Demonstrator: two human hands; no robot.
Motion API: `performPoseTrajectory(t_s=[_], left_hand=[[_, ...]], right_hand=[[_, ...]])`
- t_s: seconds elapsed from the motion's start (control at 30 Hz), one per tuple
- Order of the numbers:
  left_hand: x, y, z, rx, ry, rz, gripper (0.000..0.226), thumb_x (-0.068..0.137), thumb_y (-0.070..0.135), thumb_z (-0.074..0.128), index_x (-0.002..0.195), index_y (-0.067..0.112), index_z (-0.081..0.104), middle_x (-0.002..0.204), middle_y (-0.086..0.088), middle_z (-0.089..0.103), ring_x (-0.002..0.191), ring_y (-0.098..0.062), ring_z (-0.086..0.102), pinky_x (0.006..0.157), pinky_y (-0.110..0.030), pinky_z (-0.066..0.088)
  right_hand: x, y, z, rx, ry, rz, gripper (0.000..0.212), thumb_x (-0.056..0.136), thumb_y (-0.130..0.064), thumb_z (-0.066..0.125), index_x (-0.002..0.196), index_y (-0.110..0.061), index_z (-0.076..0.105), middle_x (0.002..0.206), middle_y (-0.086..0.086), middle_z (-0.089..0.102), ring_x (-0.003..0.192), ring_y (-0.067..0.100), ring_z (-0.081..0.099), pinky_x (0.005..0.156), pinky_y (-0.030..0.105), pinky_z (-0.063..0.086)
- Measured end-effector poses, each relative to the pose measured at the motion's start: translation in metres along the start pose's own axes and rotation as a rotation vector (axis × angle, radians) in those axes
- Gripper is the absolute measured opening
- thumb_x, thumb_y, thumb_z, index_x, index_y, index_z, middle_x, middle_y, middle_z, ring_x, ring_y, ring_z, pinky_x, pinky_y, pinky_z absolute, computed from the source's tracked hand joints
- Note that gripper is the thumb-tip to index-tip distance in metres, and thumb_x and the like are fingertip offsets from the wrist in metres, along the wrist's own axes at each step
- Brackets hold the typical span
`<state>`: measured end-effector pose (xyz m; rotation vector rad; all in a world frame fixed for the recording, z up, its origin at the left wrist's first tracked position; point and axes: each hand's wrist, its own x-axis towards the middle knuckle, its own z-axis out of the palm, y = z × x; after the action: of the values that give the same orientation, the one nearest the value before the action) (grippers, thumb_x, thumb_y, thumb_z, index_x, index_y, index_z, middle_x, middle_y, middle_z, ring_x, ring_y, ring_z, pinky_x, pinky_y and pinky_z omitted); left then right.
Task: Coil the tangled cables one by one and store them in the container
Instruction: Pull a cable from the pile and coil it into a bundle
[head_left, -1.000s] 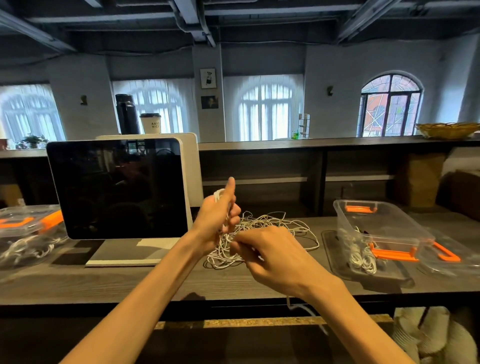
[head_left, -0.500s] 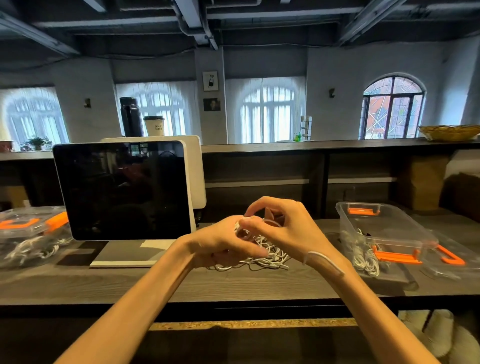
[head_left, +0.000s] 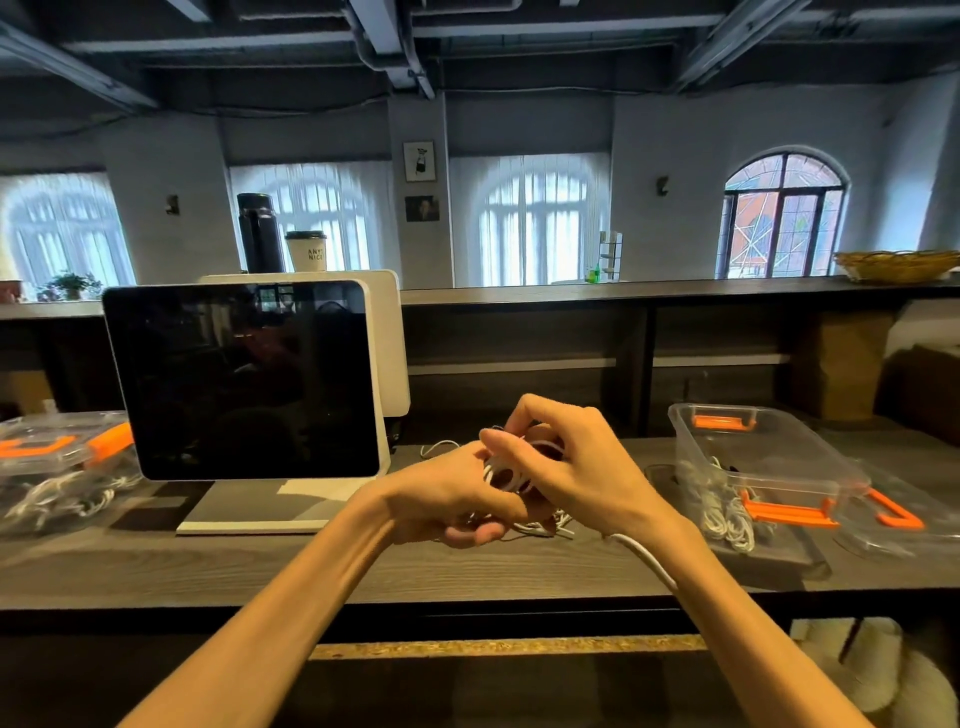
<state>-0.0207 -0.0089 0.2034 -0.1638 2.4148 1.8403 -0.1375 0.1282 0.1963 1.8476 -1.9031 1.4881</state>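
Observation:
My left hand (head_left: 447, 499) and my right hand (head_left: 566, 467) meet over the middle of the wooden counter. Both grip a white cable (head_left: 501, 470) wound into small loops between them. One strand of it runs under my right wrist and trails off the front edge. The tangled pile of white cables (head_left: 550, 525) lies on the counter, mostly hidden beneath my hands. A clear plastic container (head_left: 779, 457) with orange clips stands to the right, with coiled white cables inside it.
A dark screen on a white stand (head_left: 244, 379) sits left of my hands. Another clear container with orange clips (head_left: 57, 467) holding cables lies at the far left. A clear lid with an orange handle (head_left: 893, 514) lies beside the right container. A raised shelf runs behind.
My right hand came up from in front of the pile to meet my left hand. The spread tangle has been gathered, and the cable is now wound in loops between both hands.

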Motion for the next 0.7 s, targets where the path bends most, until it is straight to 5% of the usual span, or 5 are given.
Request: performPoseTrajectory(t_s=[0.07,0.13,0.3,0.5,0.7], left_hand=[[-0.002,-0.005,-0.008,-0.049,-0.080,0.059,0.010,0.099,0.024,0.063,0.102,0.018,0.071,0.067,-0.011,0.059,0.038,-0.005,0.045,0.038,-0.015,0.034],[0.001,-0.011,-0.011,-0.180,-0.004,0.126,0.029,0.098,0.035,0.060,0.086,0.010,0.068,0.052,0.000,0.049,0.034,-0.004,0.039,0.036,-0.015,0.028],[0.022,-0.010,-0.001,-0.496,0.331,0.239,0.041,0.097,0.050,0.057,0.080,0.013,0.056,0.058,-0.001,0.043,0.038,-0.005,0.035,0.035,-0.013,0.027],[0.035,-0.013,0.008,-0.384,0.702,0.226,0.035,0.092,0.041,0.070,0.076,0.012,0.058,0.054,-0.001,0.049,0.040,-0.008,0.042,0.039,-0.016,0.034],[0.038,-0.021,-0.001,-0.486,0.768,0.269,0.031,0.102,0.034,0.057,0.088,0.007,0.061,0.056,-0.002,0.048,0.039,-0.008,0.038,0.036,-0.016,0.030]], right_hand=[[-0.002,0.001,-0.005,0.019,0.073,0.027,0.029,0.088,-0.047,0.071,0.088,-0.018,0.071,0.069,0.001,0.069,0.061,0.016,0.066,0.055,0.028,0.054],[-0.002,0.005,-0.011,-0.003,0.119,0.038,0.028,0.092,-0.044,0.069,0.086,-0.018,0.073,0.064,0.003,0.065,0.057,0.021,0.059,0.052,0.031,0.046],[-0.003,0.013,0.009,-0.182,0.144,0.012,0.015,0.103,-0.025,0.060,0.100,-0.015,0.072,0.070,-0.010,0.064,0.063,0.006,0.061,0.055,0.020,0.045],[-0.013,0.007,0.036,-0.525,0.025,-0.035,0.014,0.097,-0.011,0.061,0.110,-0.015,0.061,0.094,-0.003,0.054,0.077,0.018,0.055,0.066,0.030,0.043],[-0.019,0.008,0.036,-0.257,-0.003,0.115,0.012,0.100,-0.016,0.062,0.110,-0.019,0.069,0.083,-0.004,0.067,0.072,0.010,0.063,0.067,0.027,0.055]])
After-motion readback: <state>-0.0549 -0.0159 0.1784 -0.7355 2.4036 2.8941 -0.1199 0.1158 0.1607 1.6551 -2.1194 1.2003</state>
